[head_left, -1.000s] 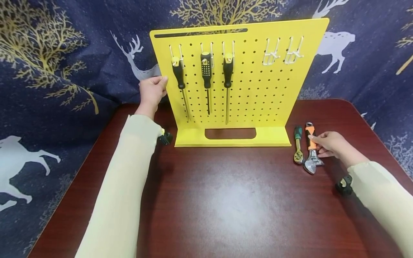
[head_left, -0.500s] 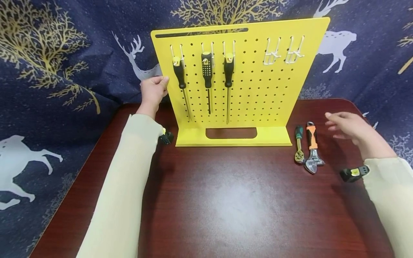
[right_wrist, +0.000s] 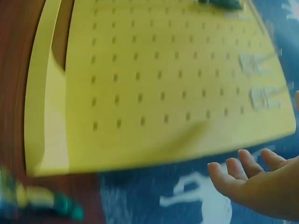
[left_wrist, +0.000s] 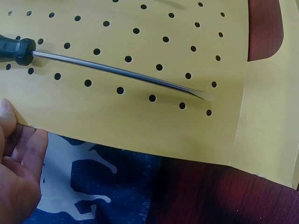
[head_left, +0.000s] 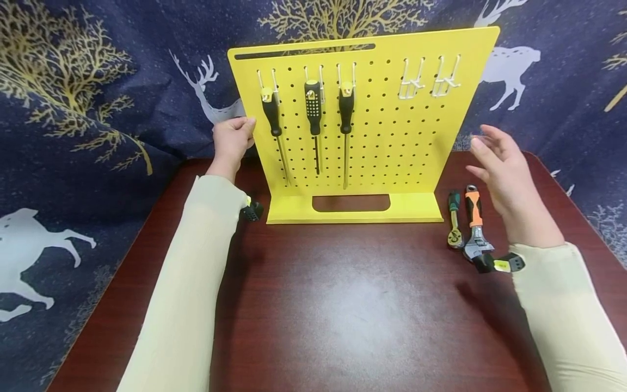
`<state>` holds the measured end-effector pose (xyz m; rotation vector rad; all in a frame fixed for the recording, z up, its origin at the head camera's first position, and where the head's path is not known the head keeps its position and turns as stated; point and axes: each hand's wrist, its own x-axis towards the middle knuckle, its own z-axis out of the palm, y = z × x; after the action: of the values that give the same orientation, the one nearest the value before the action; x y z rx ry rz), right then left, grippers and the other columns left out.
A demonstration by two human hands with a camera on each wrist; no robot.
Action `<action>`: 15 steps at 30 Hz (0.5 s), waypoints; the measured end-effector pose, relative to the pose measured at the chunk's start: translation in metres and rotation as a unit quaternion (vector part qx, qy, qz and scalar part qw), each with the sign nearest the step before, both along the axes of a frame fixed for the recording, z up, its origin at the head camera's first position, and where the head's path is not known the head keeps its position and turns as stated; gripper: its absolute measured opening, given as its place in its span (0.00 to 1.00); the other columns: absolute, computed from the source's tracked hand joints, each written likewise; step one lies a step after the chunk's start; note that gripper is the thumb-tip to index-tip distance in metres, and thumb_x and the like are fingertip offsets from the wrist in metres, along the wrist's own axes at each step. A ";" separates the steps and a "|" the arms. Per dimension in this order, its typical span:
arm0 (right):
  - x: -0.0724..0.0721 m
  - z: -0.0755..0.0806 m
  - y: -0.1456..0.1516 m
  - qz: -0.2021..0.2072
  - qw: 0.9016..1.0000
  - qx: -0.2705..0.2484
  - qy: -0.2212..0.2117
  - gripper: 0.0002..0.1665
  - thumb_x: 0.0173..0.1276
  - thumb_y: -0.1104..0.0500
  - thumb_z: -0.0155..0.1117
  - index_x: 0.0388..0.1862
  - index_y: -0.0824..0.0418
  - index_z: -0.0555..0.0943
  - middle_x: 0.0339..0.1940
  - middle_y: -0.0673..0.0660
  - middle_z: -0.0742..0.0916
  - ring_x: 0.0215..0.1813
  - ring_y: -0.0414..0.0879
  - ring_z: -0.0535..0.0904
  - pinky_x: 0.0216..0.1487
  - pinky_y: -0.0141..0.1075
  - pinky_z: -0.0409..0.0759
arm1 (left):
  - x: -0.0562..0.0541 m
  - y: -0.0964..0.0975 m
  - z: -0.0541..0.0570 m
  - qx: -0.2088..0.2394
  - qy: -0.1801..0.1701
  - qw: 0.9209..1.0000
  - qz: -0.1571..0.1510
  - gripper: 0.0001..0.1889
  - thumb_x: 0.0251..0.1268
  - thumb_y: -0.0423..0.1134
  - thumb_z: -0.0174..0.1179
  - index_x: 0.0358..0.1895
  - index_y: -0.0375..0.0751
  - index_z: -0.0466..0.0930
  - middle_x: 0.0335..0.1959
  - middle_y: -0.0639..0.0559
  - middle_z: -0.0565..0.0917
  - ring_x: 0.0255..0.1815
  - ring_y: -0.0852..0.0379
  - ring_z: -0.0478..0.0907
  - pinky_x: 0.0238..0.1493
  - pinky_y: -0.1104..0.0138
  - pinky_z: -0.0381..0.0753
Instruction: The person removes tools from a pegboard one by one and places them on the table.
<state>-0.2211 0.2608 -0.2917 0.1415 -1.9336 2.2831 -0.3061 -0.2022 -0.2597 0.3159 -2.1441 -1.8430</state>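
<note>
My left hand (head_left: 231, 140) pinches the left edge of a yellow pegboard (head_left: 382, 141) between thumb and fingers, also seen in the left wrist view. My right hand (head_left: 504, 169) is raised beside the board's right edge, fingers spread and holding nothing. Three black-handled screwdrivers hang from the board's white hooks: a left one (head_left: 272, 111), a middle one (head_left: 313, 108) and a right one (head_left: 346, 108). On the table below my right hand lie an adjustable wrench (head_left: 474, 209) with an orange and black handle and a green-handled ratchet wrench (head_left: 454, 218). A wrist camera overlaps the adjustable wrench's head.
Two more white double hooks, a left one (head_left: 410, 87) and a right one (head_left: 444, 86), sit at the board's upper right without tools. The board's base stands on a dark red table (head_left: 343, 305). A blue patterned cloth (head_left: 98, 71) hangs behind.
My right hand has let go of the adjustable wrench, drawn back to the right, then risen toward the board's right edge. The left hand has stayed at the board's left edge.
</note>
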 end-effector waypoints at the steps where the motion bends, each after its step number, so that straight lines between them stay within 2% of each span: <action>1: 0.001 0.001 -0.006 0.010 1.000 -0.011 0.008 0.27 0.79 0.59 0.58 0.73 0.53 0.64 0.62 0.46 0.73 0.65 0.41 0.70 0.46 0.20 0.81 | 0.000 0.001 -0.001 -0.001 0.000 1.000 0.000 0.14 0.73 0.38 0.63 0.24 0.48 0.84 0.16 0.62 0.70 0.22 0.65 0.69 0.40 0.72 0.79; 4: 0.004 0.002 -0.025 0.028 0.999 -0.018 0.018 0.24 0.79 0.59 0.58 0.70 0.52 0.65 0.58 0.46 0.75 0.59 0.38 0.72 0.49 0.23 0.81 | 0.001 0.002 -0.001 -0.002 -0.002 1.000 0.000 0.15 0.73 0.38 0.63 0.23 0.48 0.83 0.16 0.62 0.69 0.22 0.65 0.68 0.40 0.72 0.79; 11: -0.005 0.006 -0.062 0.039 0.999 -0.005 0.029 0.30 0.77 0.59 0.60 0.75 0.56 0.65 0.60 0.45 0.76 0.66 0.41 0.69 0.55 0.27 0.78 | 0.001 0.004 0.002 -0.001 -0.003 1.000 0.003 0.10 0.73 0.38 0.63 0.30 0.46 0.86 0.18 0.62 0.72 0.23 0.66 0.70 0.43 0.71 0.81; 15: -0.013 0.006 -0.081 0.060 0.998 0.012 0.020 0.36 0.77 0.59 0.60 0.80 0.59 0.60 0.61 0.44 0.76 0.66 0.41 0.71 0.61 0.30 0.77 | 0.003 0.001 0.002 0.000 -0.004 1.000 0.003 0.12 0.73 0.38 0.63 0.27 0.47 0.86 0.17 0.62 0.71 0.23 0.66 0.70 0.41 0.71 0.80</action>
<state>-0.2338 0.1796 -0.2853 0.3117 -1.9848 2.3112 -0.3034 -0.2008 -0.2580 0.3301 -2.1446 -1.8415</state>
